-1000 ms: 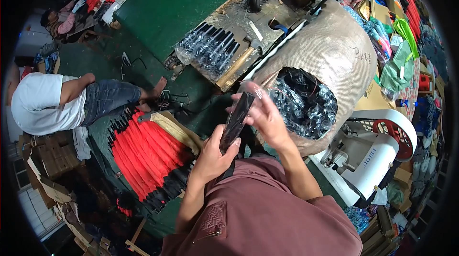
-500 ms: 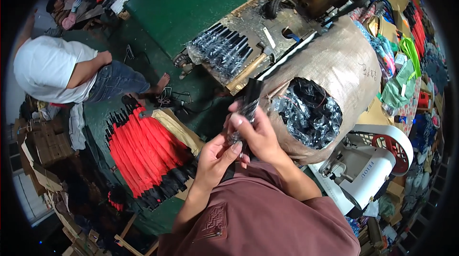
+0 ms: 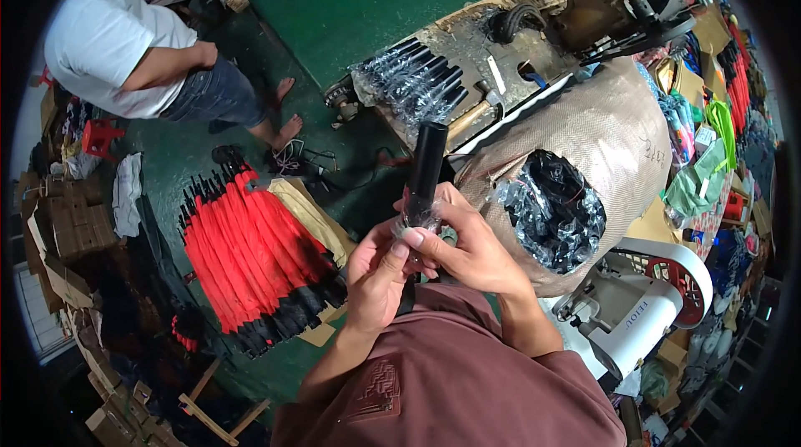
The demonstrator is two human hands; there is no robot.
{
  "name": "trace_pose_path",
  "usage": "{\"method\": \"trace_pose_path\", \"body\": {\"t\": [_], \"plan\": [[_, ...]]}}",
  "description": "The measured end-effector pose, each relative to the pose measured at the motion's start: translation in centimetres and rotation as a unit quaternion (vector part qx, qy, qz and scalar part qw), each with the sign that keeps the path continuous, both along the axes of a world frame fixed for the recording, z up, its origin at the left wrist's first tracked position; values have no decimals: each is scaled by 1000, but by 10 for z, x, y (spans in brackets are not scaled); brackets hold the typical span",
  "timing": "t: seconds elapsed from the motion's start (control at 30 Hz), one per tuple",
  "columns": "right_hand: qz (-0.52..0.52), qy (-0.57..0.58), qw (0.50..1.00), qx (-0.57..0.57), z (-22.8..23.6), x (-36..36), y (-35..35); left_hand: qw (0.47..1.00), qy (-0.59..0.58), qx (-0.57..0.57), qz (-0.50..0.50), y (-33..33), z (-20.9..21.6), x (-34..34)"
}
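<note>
Between my hands stands a black umbrella handle (image 3: 429,159), a smooth straight tube with its upper part bare. Clear plastic film (image 3: 420,215) is bunched round its lower part. My left hand (image 3: 376,273) closes on the film and the handle's lower end from the left. From the right, my right hand (image 3: 471,243) pinches the same film, its thumb lying across the front. My fingers hide the bottom end. Several similar black handles in clear film (image 3: 409,84) lie on the workbench ahead.
At right, a large woven sack (image 3: 584,134) lies open, with black film-wrapped pieces inside. Beside it is a white machine (image 3: 647,313) with a red wheel. Left are bundled red umbrellas (image 3: 250,255). A hammer (image 3: 476,116) lies on the bench (image 3: 455,38). A barefoot person (image 3: 125,55) stands far left.
The film that covered the handle's upper part is now gathered lower, leaving the top bare. The handle stands more upright and both hands have drawn closer together. The whole view has shifted slightly.
</note>
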State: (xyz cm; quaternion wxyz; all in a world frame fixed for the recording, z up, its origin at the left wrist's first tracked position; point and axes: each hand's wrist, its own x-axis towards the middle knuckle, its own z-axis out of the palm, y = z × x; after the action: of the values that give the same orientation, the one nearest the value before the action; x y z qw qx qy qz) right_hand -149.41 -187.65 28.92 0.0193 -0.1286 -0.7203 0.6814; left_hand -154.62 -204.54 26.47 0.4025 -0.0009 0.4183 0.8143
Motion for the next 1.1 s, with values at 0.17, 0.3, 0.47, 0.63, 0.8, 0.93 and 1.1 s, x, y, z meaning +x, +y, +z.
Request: {"method": "trace_pose_path", "body": {"t": [0.17, 0.3, 0.47, 0.63, 0.8, 0.93, 1.1], "plan": [[9, -47, 999, 7, -36, -6, 4, 993, 52, -106, 1, 0, -12, -13], [-37, -198, 972, -122, -60, -23, 4, 856, 321, -394, -96, -6, -28, -29], [-212, -186, 957, -67, -130, -54, 43, 806, 387, -434, -110, -23, -54, -43], [-299, -177, 938, 15, -169, -95, 92, 800, 396, -430, -134, -31, -59, -45], [-307, -199, 930, 38, -179, -124, 103, 757, 474, -425, -145, -42, -75, -46], [-325, -197, 923, 63, -171, -132, 95, 757, 467, -430, -154, -46, -77, -50], [-297, -239, 916, 126, -165, -132, 92, 751, 498, -413, -133, -47, -82, -51]]}}
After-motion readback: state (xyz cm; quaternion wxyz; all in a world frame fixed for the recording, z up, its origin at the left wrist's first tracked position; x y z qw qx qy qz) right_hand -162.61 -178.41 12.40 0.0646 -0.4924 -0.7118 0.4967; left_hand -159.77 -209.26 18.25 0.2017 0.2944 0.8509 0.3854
